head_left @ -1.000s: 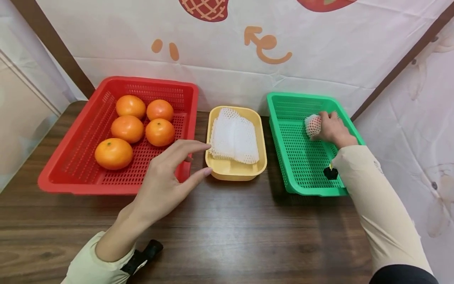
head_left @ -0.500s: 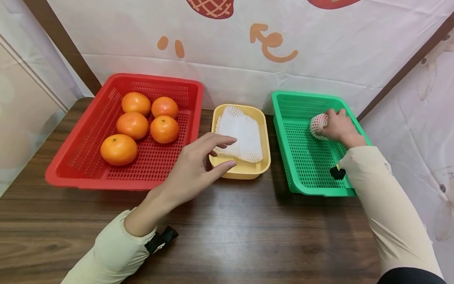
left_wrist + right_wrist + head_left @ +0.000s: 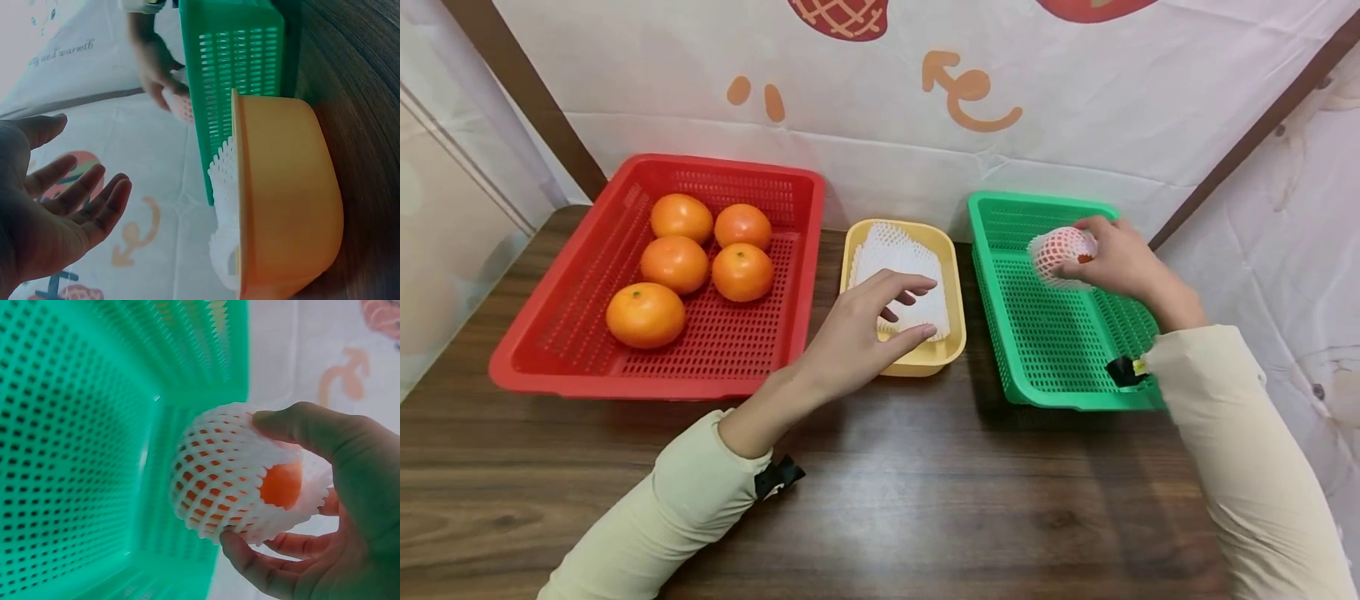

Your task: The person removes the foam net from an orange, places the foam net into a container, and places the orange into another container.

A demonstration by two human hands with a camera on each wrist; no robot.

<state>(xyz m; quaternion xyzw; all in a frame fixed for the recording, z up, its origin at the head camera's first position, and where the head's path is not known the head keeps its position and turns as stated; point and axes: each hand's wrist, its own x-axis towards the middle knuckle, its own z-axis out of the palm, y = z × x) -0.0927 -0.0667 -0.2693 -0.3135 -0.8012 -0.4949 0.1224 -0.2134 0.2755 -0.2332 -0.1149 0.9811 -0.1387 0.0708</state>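
Observation:
My right hand (image 3: 1116,262) grips an orange wrapped in a white foam net (image 3: 215,472) over the green basket (image 3: 1011,333). In the right wrist view the thumb and fingers curve round the net, and a bare orange patch shows through its opening. My left hand (image 3: 861,333) hovers above the near part of the yellow container (image 3: 921,360), thumb and fingers apart, holding nothing. Flat white foam nets (image 3: 895,254) lie in that container. In the left wrist view the left hand (image 3: 56,212) is clear of the yellow container.
At the left stands a red basket (image 3: 775,333) with several unwrapped oranges (image 3: 646,315). All the containers rest on a dark wooden table (image 3: 865,500). A printed white cloth (image 3: 880,133) hangs right behind them.
My left hand has moved right, from beside the red basket to over the yellow container. My right hand has lifted the netted orange a little off the green basket's floor.

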